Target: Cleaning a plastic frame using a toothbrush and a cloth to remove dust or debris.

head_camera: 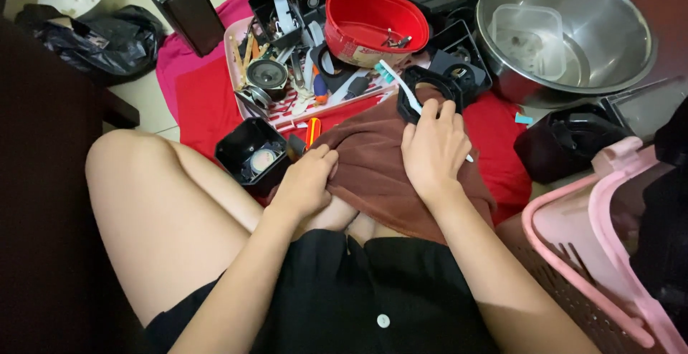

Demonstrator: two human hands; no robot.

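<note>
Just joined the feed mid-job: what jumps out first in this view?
Both hands meet at centre on a brown cloth draped over the lap: the left hand pinches its edge, the right hand presses a black ring-shaped part against it. Behind sit a red oval tin on a cluttered tray and a large steel bowl, upper right.

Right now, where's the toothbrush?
Head view, centre: the white toothbrush with teal bristles lies slanted under the right hand, across the brown cloth and black ring part, just below the red tub.
</note>
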